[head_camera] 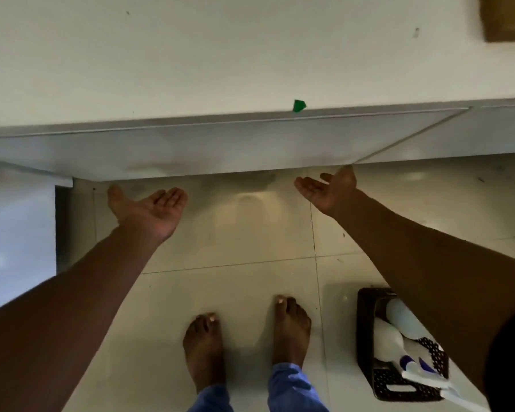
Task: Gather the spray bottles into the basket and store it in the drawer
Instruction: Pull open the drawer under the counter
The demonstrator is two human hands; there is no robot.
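A person stands barefoot on a pale glossy tiled floor (235, 233), both bare arms stretched forward toward the lower edge of a white flat-fronted drawer panel (220, 147) that sits below a white countertop (191, 55). The left hand (149, 211) is held palm up just short of that lower edge, fingers spread flat and loosely extended, thumb out to the side, gripping nothing. The right hand (329, 188) is likewise turned palm up with fingers relaxed and uncurled, empty, its thumb close to or touching the drawer panel's lower right corner; contact cannot be confirmed from the head view.

A small green scrap (299, 105) sits at the top edge of the drawer panel, right of its middle. A brown wooden-looking block (507, 17) lies far above and to the right of the panel, on the countertop.

The dark brown woven rectangular basket (366, 346) rests on the floor well below the drawer panel's right end, beside the person's right foot (290, 331) and partly hidden under the right forearm. Inside it lie white plastic spray bottles (388, 337) with blue-and-white trigger heads, tipped on their sides. The left foot (204, 349) stands beside the right, blue trouser cuffs (289, 388) showing at the bottom of the frame.
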